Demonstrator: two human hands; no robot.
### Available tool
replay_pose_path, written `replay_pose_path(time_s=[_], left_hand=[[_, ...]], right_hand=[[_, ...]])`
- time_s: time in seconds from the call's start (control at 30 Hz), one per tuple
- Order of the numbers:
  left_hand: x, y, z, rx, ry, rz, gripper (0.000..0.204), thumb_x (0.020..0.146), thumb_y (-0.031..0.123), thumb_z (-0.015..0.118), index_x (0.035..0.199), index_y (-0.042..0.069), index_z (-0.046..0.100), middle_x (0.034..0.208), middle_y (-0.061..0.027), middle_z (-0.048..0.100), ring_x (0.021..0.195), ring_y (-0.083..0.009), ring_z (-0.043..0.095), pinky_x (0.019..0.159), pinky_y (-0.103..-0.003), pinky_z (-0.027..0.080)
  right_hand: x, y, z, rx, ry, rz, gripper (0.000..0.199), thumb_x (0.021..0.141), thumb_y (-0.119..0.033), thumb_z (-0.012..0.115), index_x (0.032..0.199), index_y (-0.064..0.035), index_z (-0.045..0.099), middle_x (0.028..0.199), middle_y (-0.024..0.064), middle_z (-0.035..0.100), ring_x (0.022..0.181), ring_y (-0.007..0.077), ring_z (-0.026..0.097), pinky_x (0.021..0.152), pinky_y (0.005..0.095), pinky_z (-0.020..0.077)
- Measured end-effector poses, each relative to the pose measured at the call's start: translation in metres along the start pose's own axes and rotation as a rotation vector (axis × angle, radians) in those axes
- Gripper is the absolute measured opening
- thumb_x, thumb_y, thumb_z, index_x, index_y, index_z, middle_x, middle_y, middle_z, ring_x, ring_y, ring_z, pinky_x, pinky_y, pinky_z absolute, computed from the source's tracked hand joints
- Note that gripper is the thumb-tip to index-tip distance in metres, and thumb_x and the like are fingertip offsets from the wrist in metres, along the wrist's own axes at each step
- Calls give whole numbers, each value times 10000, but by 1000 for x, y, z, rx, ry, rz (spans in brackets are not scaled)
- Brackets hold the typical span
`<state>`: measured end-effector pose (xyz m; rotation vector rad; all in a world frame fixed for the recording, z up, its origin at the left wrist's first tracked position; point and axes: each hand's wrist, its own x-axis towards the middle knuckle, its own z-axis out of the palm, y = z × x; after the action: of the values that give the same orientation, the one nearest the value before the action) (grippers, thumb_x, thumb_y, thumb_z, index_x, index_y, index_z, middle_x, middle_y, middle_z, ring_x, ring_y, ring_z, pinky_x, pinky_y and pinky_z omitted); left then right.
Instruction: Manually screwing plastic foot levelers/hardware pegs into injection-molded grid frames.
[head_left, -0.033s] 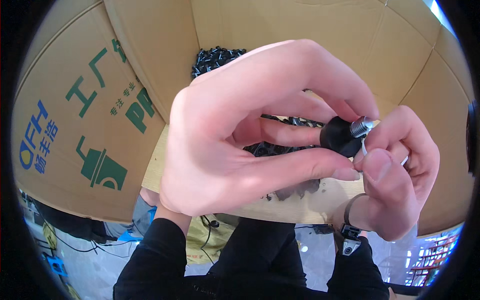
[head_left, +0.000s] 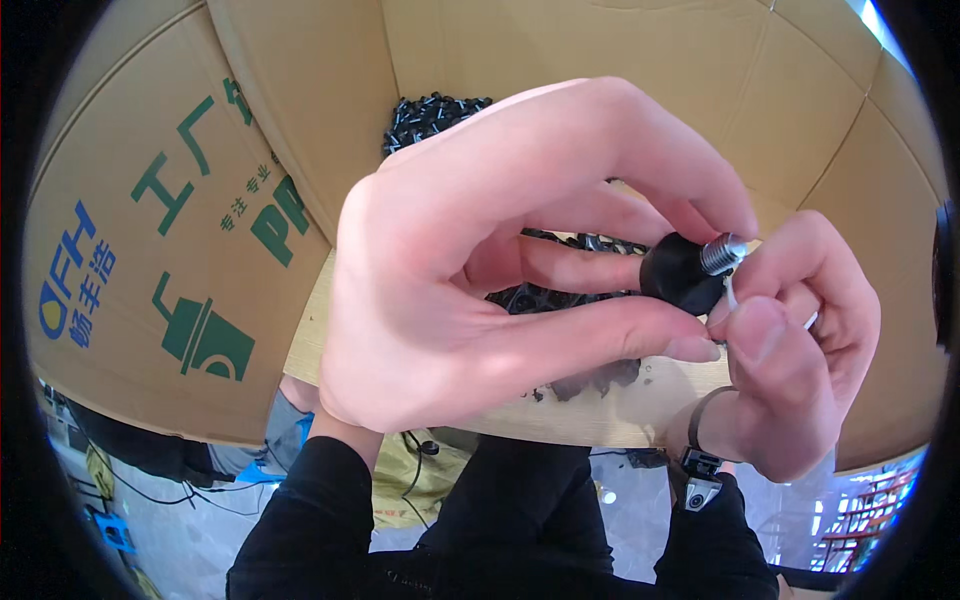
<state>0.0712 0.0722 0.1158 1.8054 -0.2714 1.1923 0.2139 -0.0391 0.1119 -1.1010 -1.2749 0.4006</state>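
My left hand point(head_left: 430, 270) is closed at its fingertips around a black rubber foot with a threaded stud point(head_left: 678, 274). Its short bright metal screw end points up and to the right. Close against its right side, my right hand point(head_left: 800, 350) pinches a thin white strip-like thing point(head_left: 730, 292) between thumb and forefinger. What the strip is cannot be made out, as the fingers cover most of it. Behind my left hand, partly hidden, lie many black parts point(head_left: 545, 297) on the wooden tabletop point(head_left: 680, 385).
Cardboard walls point(head_left: 620, 50) surround the tabletop at the left, back and right. A heap of black parts with metal studs point(head_left: 430, 118) sits at the far left corner. Dark scraps point(head_left: 600, 380) lie near the front edge. A small device on a strap point(head_left: 702, 485) is on my right wrist.
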Motion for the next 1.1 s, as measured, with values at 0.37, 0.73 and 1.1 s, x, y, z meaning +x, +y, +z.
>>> replay_pose_path(time_s=[0.37, 0.73, 1.1], left_hand=[[-4, -3, 11, -122, 141, -59, 479, 668, -164, 761, 1088, -108, 538, 1052, -228, 599, 982, -300, 680, 821, -326, 620], [-1, -3, -6, 84, -118, -54, 510, 685, -156, 758, 1127, -116, 508, 1081, -246, 586, 1008, -300, 664, 850, -319, 598], [-4, 3, 2, 104, -54, -126, 503, 677, -182, 745, 1116, -94, 516, 1068, -229, 584, 1025, -336, 661, 844, -340, 615]], right_hand=[[-2, 22, -29, 129, -60, -24, 257, 776, -204, 646, 786, 19, 518, 619, 43, 575, 570, 38, 456, 582, 171, 346], [-5, 6, 5, 101, 166, -247, 200, 766, -151, 613, 772, 21, 511, 600, 38, 572, 541, 26, 430, 558, 159, 325], [0, -10, 9, -4, 177, -119, 208, 783, -157, 610, 785, 25, 510, 593, 42, 567, 547, 33, 455, 561, 165, 336]])
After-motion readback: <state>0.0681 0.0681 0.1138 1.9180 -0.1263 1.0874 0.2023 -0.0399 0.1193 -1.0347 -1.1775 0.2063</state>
